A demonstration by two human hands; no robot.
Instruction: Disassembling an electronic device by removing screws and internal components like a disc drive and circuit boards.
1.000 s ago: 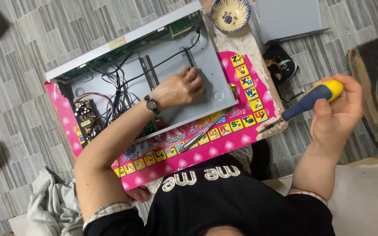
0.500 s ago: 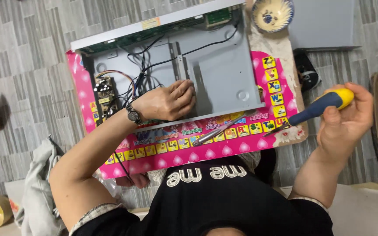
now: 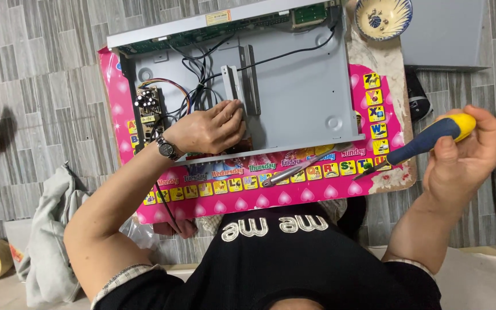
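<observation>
Our left hand (image 3: 210, 129) rests curled inside the opened metal chassis (image 3: 299, 97) at centre frame; whatever its fingertips touch is hidden from us. Our right hand (image 3: 460, 155) grips a yellow-and-blue screwdriver (image 3: 426, 143) at the right, its tip hard to make out.

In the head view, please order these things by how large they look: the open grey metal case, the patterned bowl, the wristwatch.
Largest to smallest:
1. Open grey metal case.
2. Patterned bowl.
3. Wristwatch.
</observation>
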